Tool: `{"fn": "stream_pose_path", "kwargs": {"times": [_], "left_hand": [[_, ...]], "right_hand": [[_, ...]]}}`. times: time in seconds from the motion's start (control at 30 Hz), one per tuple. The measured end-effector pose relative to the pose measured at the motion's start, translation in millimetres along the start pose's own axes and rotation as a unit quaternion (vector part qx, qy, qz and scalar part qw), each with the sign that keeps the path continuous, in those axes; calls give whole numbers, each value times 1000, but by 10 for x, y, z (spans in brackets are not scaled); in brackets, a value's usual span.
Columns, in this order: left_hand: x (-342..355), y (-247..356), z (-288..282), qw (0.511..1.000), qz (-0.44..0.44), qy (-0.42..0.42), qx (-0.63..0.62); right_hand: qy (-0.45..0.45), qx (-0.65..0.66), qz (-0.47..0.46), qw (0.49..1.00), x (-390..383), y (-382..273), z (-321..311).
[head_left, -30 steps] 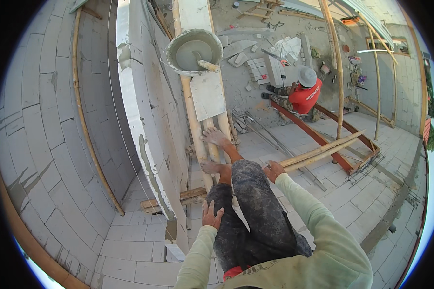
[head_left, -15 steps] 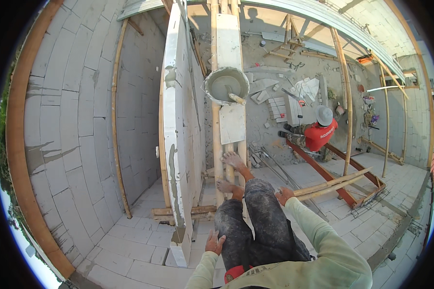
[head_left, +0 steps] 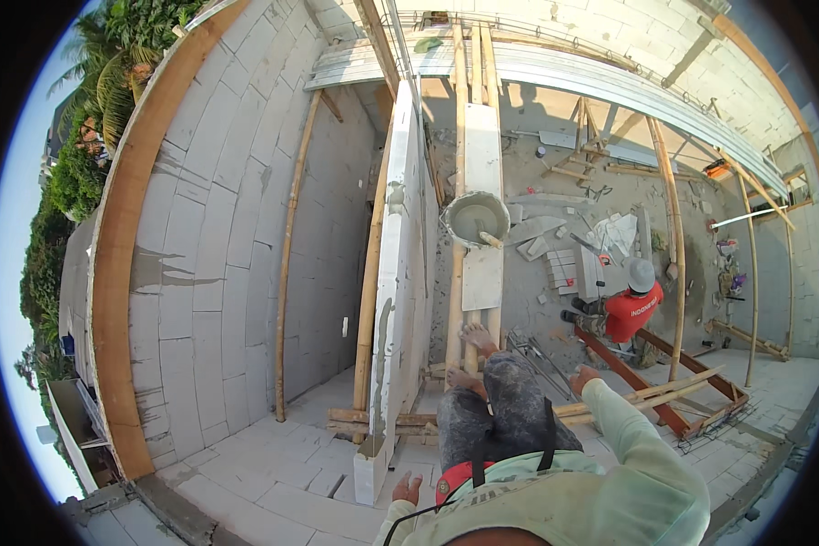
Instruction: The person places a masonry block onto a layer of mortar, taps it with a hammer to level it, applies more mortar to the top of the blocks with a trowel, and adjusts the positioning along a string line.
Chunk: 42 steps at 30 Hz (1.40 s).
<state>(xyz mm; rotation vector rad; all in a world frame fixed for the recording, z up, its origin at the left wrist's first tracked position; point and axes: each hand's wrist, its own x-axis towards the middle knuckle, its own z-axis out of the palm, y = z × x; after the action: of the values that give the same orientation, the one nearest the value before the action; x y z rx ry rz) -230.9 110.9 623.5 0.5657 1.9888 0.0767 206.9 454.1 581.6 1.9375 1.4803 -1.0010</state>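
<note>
My left hand [head_left: 407,489] is low beside my hip, its fingers apart and holding nothing. It is nearest the end of a narrow, standing white block wall [head_left: 393,300]. My right hand [head_left: 583,378] hangs above bamboo poles [head_left: 642,398], apart from them, its fingers loosely bent and nothing visible in them. My bare feet rest on a bamboo-and-board walkway [head_left: 482,282]. On it, ahead of my feet, stands a bucket [head_left: 476,218] of grey mortar with a tool handle [head_left: 490,239] leaning over its rim.
Below right, a person in a red shirt [head_left: 631,314] and pale helmet sits by a red-brown frame [head_left: 610,359]. Cut blocks [head_left: 562,270] lie on the floor. Upright bamboo poles [head_left: 672,246] stand at the right. A tall block wall [head_left: 218,273] rises at the left.
The view has shifted, so the scene sits farther right and greenery shows at left. My right hand has lifted slightly away from the bamboo poles. My left hand has moved off my thigh.
</note>
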Motion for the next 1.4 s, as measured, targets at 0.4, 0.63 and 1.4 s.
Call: {"fn": "stream_pose_path", "kwargs": {"times": [0.4, 0.63, 1.4], "left_hand": [[-217, 294, -296, 995, 57, 44, -68], [19, -22, -22, 993, 91, 62, -53], [426, -490, -60, 995, 78, 48, -44]], "right_hand": [[-41, -88, -70, 993, -172, -196, -442], [-40, -104, -51, 993, -163, -229, -471], [-4, 23, -47, 999, -150, -452, -188]]}}
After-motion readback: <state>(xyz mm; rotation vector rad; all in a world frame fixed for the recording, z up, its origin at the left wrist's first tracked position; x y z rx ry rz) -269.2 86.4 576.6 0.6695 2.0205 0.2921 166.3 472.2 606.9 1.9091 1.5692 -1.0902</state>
